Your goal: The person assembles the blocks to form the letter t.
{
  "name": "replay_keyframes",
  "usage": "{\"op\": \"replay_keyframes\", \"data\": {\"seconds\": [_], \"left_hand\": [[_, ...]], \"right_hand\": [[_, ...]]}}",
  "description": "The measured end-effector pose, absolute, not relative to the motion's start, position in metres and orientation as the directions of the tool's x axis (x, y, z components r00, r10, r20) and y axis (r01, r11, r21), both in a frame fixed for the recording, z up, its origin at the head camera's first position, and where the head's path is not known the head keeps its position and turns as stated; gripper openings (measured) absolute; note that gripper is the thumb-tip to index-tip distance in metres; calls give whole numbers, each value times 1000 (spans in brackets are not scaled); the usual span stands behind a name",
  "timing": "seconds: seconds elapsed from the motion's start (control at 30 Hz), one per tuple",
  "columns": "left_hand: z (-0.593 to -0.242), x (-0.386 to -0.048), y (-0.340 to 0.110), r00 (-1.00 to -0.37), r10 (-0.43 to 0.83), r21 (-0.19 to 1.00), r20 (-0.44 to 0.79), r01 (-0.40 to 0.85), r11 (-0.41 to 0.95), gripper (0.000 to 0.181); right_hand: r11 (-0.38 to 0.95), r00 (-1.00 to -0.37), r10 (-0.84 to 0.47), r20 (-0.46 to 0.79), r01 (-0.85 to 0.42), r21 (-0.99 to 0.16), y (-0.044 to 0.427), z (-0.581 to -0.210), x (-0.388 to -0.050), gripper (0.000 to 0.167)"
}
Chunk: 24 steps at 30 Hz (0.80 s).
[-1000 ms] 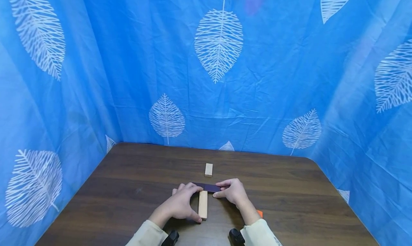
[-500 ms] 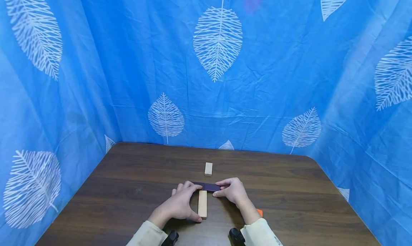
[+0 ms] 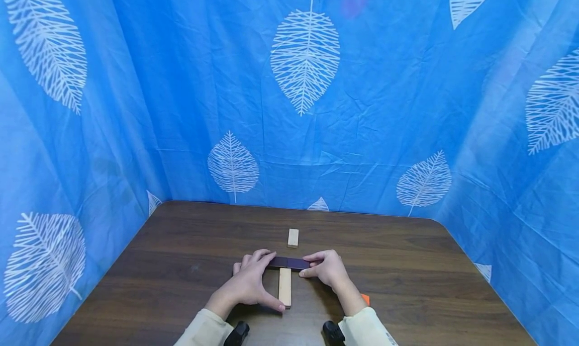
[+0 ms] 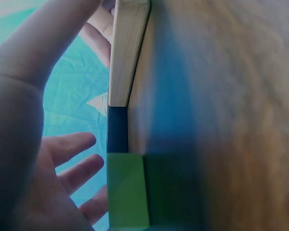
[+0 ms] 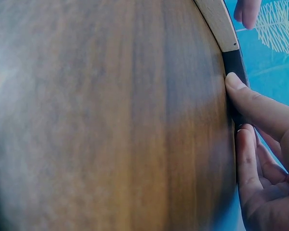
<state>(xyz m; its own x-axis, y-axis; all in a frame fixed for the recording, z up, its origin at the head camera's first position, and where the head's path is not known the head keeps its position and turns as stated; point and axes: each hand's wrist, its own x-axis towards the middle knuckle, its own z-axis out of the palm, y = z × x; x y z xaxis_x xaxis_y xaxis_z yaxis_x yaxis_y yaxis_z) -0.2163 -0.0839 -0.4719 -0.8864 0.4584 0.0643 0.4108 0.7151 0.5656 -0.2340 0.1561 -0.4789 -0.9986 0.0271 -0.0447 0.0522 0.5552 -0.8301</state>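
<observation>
My right hand (image 3: 328, 270) pinches three-o'clock dark block (image 3: 297, 264); left hand (image 3: 246, 284) spread wide; one thumb (image 3: 273, 303) nudge could skew six-o'clock pale block (image 3: 285, 286).

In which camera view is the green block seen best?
The left wrist view: there the green block appears large and close. The head and right wrist views show nothing of it.

My right hand (image 3: 329, 270) pinches the end of a dark block (image 3: 296, 264). Another dark block (image 3: 278, 262) sits end to end with it, near the fingers of my left hand (image 3: 248, 283). My left thumb is by the near end of a long pale block (image 3: 284, 287). A small pale block (image 3: 293, 238) lies farther away on the brown surface (image 3: 203, 235). Something orange (image 3: 365, 299) peeks out beside my right arm (image 3: 350, 298).
</observation>
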Motion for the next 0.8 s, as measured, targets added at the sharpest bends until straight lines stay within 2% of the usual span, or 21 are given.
{"op": "replay_keyframes", "data": {"seconds": [0.8], "left_hand": [[-477,-225,-80,-848,523,595,85,464,656,118]], "right_hand": [[656,-998,-29,-49,17,-755,157,-475,-241,35]]}}
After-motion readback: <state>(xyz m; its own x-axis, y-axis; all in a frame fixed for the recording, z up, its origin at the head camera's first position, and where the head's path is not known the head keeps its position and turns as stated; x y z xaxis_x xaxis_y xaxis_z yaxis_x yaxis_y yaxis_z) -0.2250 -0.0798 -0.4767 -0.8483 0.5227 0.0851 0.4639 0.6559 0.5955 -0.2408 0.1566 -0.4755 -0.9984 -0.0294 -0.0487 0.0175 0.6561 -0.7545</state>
